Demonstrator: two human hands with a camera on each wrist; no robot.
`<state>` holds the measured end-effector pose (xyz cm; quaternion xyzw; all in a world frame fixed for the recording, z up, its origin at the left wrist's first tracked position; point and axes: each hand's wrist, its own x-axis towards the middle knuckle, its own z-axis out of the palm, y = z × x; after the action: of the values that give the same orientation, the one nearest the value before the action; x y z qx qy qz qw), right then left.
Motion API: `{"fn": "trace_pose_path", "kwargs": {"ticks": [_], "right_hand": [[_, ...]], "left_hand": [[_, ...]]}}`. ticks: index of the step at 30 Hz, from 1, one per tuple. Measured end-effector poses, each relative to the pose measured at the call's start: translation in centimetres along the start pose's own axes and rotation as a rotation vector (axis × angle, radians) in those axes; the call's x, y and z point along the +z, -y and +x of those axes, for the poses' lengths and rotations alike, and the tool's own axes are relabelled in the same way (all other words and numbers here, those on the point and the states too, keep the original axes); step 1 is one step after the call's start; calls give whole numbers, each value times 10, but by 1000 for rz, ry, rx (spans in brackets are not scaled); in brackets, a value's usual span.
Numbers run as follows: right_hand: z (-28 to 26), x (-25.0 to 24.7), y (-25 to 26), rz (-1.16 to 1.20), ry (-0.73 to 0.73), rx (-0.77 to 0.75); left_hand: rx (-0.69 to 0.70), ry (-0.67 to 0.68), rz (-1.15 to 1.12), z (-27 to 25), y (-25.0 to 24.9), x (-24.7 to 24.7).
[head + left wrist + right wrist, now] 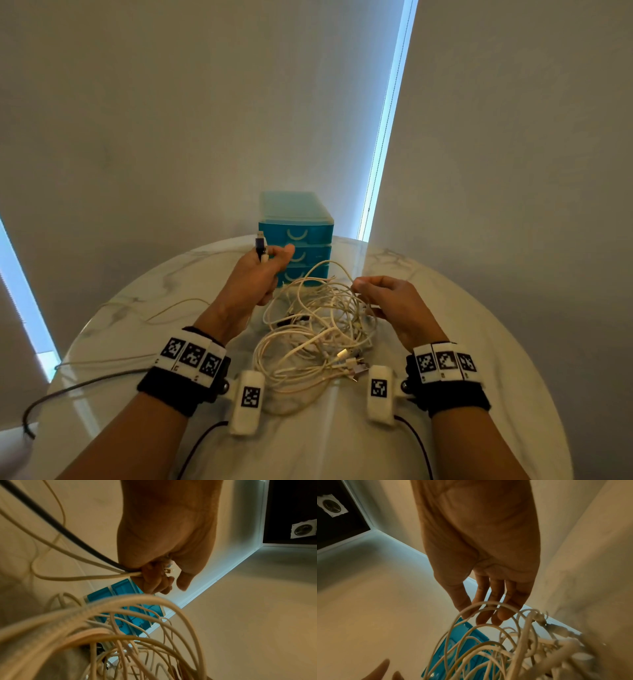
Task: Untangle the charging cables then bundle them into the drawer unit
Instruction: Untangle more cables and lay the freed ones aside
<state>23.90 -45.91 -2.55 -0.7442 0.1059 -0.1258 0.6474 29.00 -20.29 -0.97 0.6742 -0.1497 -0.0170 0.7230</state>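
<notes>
While the tangled heap of cream-white charging cables (315, 329) lay on the round white marble-patterned table (479, 308), the left hand (255, 277) was raised above the table just in front of the drawers, its fingers curled tight around several cable ends. A black USB plug (260, 243) and a white plug beside it stuck up out of that fist, and in the left wrist view a thick black cable (56, 523) and two cream cables (82, 576) ran out of the grip. The right hand (394, 305) hovered over the right edge of the heap, thumb and forefinger pinching a loop of cream cable; in the right wrist view its fingertips (503, 615) sat against the raised loops. The translucent teal plastic three-drawer unit (298, 236) stood at the far edge of the table, directly behind the heap, all three drawers closed. One cream cable (171, 311) trailed away across the table to the left. Both wrists wore black bands with white coded marker tiles (191, 356), and a white camera block (248, 401) hung from each.
</notes>
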Motion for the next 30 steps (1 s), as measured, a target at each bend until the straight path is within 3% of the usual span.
{"fn": "trace_pose_path", "kwargs": {"ticks": [4,7,11,15,17,19,21,25,28,30], "right_hand": [[-2,-1,1,100,19,-10],[0,-2,1,198,-26,0],[-3,-3,0,166,-78,-5],[-4,3,2,185,-188,-245],[-7,10,5,124,-57,-316],[-12,21,5,48,120,-272],[-11,29,0,26,172,-212],[-7,29,0,138,14,-103],[-6,29,7,151,-205,-250],[-5,31,9,48,-272,-319]], "left_hand": [[-111,132,295,-5,4,3],[-167,157,481,-4,10,-2],[-144,76,424,-1,7,-7],[35,-89,243,2,-2,-11],[76,-113,121,6,-10,-10],[103,-132,24,11,-22,-8],[140,-157,-15,18,-38,-6],[230,-188,-65,27,-70,-7],[264,-115,-54,23,-83,-7],[289,-57,-56,16,-86,-5]]}}
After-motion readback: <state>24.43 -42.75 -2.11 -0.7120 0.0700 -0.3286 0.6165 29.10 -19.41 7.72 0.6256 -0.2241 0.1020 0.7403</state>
